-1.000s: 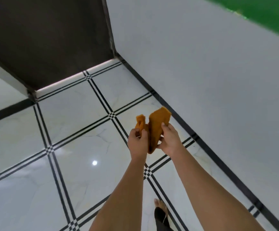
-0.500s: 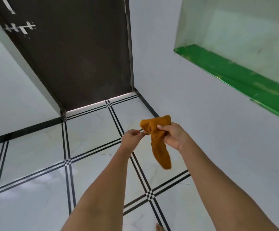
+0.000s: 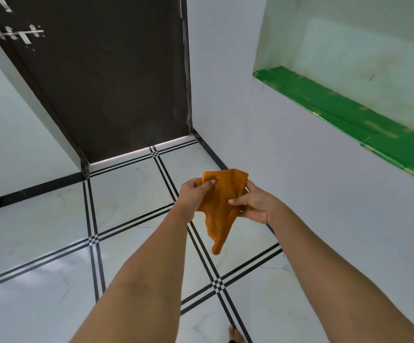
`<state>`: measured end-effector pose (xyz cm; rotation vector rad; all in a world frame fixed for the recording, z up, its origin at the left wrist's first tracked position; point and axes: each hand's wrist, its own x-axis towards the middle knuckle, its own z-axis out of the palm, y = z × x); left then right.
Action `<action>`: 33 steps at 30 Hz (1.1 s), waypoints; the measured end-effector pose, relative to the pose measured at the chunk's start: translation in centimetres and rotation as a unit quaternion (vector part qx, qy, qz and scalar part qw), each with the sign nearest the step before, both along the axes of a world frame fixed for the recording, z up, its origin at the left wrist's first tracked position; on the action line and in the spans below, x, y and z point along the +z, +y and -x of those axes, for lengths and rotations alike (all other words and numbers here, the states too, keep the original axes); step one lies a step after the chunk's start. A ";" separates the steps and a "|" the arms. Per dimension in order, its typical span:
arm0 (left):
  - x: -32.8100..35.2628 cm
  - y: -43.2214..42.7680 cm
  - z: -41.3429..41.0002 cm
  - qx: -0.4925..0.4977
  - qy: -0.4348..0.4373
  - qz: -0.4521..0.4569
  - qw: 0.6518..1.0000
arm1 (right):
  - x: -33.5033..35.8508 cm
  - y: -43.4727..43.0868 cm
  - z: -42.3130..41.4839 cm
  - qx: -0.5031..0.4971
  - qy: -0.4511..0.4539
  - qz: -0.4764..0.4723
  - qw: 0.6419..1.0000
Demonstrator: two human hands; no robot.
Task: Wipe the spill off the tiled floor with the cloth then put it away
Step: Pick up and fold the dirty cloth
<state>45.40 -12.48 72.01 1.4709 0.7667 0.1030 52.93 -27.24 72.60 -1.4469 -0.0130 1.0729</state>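
An orange cloth (image 3: 222,206) hangs in the air in front of me, held between both hands above the white tiled floor (image 3: 131,194). My left hand (image 3: 193,194) pinches its upper left corner. My right hand (image 3: 255,205) grips its right side, thumb across the front. The cloth's lower tip dangles free. No spill shows on the tiles in view.
A dark brown door (image 3: 107,78) with a metal latch (image 3: 19,33) stands ahead. A white wall (image 3: 300,194) runs along the right, with a recessed niche and its green ledge (image 3: 354,115). My bare toes (image 3: 235,335) show at the bottom edge.
The view has tilted up from the floor toward the door and niche. The cloth went from bunched upright between my hands to spread, with its tip hanging down.
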 end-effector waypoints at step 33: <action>4.4 4.7 -3.9 -0.056 0.009 0.016 0.998 | 2.9 -1.1 -4.8 -0.038 -0.111 -0.033 0.993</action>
